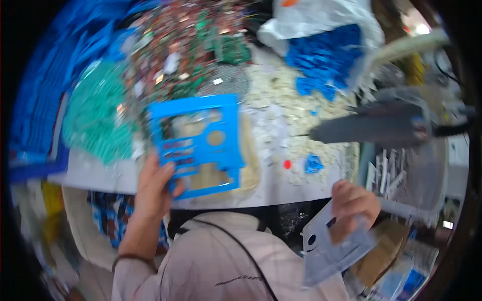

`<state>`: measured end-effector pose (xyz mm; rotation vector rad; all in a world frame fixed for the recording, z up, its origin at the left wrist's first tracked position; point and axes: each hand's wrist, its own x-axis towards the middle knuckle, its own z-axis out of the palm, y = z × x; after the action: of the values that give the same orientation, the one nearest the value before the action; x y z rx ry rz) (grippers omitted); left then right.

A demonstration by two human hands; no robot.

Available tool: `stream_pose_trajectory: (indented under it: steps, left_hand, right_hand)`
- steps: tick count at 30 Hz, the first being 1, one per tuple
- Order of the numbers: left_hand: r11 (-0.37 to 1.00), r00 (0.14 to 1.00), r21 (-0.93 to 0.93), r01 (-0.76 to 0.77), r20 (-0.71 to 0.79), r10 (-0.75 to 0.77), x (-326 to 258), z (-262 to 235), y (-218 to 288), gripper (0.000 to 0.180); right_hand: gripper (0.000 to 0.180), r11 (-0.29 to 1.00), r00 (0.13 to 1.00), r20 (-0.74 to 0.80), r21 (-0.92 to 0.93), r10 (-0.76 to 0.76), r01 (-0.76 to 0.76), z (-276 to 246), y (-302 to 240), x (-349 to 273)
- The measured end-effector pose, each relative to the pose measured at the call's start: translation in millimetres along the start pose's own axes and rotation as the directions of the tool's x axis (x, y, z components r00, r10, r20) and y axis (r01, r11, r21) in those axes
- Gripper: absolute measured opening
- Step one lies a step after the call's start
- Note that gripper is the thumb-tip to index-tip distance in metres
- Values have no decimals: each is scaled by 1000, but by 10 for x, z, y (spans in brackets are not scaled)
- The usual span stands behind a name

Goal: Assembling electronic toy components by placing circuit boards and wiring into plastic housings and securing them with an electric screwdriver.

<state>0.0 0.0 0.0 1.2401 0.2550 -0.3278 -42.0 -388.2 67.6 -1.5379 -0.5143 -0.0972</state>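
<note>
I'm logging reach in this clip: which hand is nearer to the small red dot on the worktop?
Right. The right hand sits just below and to the right of the red dot; the left hand is farther off, gripping the blue frame.

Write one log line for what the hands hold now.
left hand: holds blue plastic frame | right hand: holds grey flat panel

Blue frame [198, 145] in left hand [153, 188]: smooth plastic, slightly glossy.
Grey sheet [329, 251] in right hand [351, 203]: translucent, glossy plastic film.
Bag [326, 25] beyond right hand: thin, shiny plastic.
Bench [100, 173]: matt, pale.
</note>
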Motion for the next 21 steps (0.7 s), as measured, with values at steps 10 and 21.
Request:
stream_pose_trajectory:
  steps: [10,21]
  left_hand:
    - [948,987,-314,54,163,-2,-153,-171,27,84]
    - [869,990,-477,129,105,-89,-302,-352,-209,46]
  right_hand:
    - [26,435,658,744,-558,-115,707,1956,179,1592]
    - [89,965,955,-175,-58,241,-254,1583,674,706]
